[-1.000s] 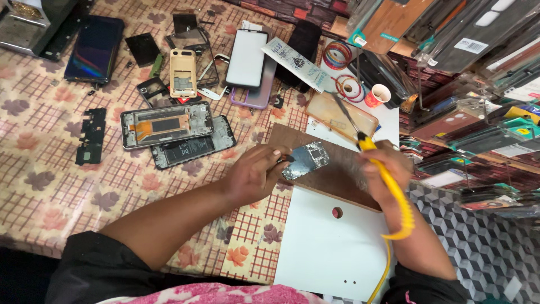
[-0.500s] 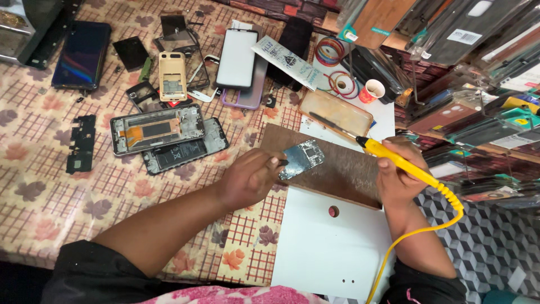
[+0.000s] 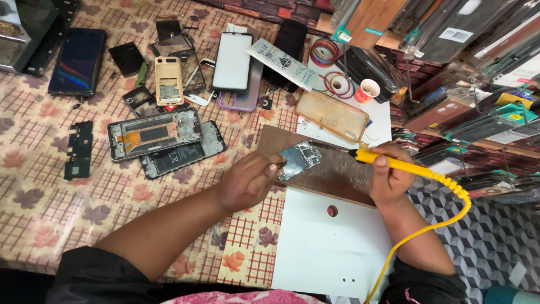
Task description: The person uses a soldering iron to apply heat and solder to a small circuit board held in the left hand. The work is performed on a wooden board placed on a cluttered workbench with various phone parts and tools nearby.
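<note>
On brown board (image 3: 337, 174), near centre: left hand (image 3: 247, 181) pinching thin, light, probably fragile circuit board (image 3: 300, 160) by its edge, right hand (image 3: 389, 175) wrapped around yellow soldering iron (image 3: 394, 163).

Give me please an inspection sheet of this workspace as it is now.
Surface: checked floral tablecloth; brown board and white panel on it.
Job's things: circuit board on the brown board; yellow soldering iron, tip toward it.
Clutter: opened phone frames, phones, tape rolls, clear case.
Grips: left hand holds the circuit board; right hand holds the iron.
Cables: yellow coiled cord.
Surroundings: packaged cases at right.
</note>
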